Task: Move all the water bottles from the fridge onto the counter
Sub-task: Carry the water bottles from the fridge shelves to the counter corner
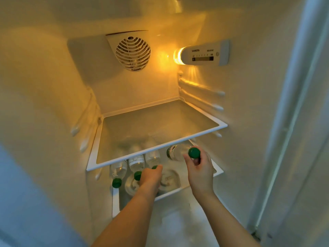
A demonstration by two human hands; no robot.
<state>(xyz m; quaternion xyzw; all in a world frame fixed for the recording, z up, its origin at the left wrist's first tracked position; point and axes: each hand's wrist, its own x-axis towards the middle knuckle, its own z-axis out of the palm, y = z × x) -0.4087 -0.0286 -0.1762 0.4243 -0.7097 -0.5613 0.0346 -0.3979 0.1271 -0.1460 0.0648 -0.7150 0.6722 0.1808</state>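
At this moment I judged the job barely under way, since every bottle I could see was inside the fridge [53,86] and the counter was nowhere in the frame.

My right hand [200,168], right of centre in the lower half of the picture, had its thumb and fingers clamped around the neck of one water bottle [175,152] just below its green cap [194,152]; that bottle lay tilted under the front edge of the upper glass shelf [160,125], so I took it to be on its way out.

My left hand [151,177], lower centre, reached in over the lower shelf [218,171] among the others. Its fingers curled towards a green cap [154,167], but I could not tell whether they had closed on that bottle.

To its left, in the lower left-centre of the frame, two more bottles lay side by side on that shelf: the leftmost bottle [117,171] and the middle bottle [136,163], caps towards me. Blurred shapes showed through the glass above them; possibly more bottles, though I could not say.

So four at least remained to carry over.
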